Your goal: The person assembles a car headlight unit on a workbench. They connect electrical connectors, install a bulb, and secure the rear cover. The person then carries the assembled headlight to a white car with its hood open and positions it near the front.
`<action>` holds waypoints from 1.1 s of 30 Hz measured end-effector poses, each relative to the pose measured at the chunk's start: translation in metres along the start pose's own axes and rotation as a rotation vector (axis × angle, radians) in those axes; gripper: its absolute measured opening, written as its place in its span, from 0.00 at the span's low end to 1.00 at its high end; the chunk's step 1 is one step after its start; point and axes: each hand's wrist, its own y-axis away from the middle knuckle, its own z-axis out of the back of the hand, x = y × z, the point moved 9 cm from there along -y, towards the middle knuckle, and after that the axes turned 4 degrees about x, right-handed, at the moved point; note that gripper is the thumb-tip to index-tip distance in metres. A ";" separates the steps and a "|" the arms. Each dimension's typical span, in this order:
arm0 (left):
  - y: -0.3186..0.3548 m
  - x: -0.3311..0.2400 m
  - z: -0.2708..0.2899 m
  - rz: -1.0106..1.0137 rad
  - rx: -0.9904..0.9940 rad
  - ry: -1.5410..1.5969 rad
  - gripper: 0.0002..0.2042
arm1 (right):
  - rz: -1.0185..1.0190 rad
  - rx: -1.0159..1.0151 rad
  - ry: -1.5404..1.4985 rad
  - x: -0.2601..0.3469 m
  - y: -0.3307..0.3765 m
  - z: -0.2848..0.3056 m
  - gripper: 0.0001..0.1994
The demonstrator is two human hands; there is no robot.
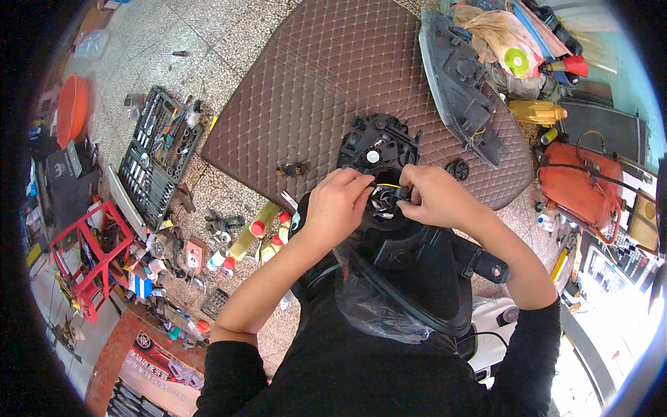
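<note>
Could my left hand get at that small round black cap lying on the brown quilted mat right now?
Probably not at once: the left hand is busy at the headlight housing, and the right hand lies between it and the cap.

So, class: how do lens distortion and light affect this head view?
Head view: strong fisheye, dark corners, the mat edges bowing; daylight blows out the lower right; both hands on the black housing stay sharp and evenly lit.
</note>
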 end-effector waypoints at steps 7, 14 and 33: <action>0.000 -0.009 0.001 -0.101 0.061 0.064 0.08 | 0.038 0.064 -0.032 0.010 0.009 0.003 0.23; -0.011 -0.005 -0.021 -0.063 0.211 -0.301 0.09 | 0.071 -0.015 0.129 -0.004 -0.007 -0.008 0.20; -0.014 0.007 -0.010 -0.004 0.133 -0.033 0.07 | -0.104 -0.176 0.008 -0.008 -0.027 0.000 0.14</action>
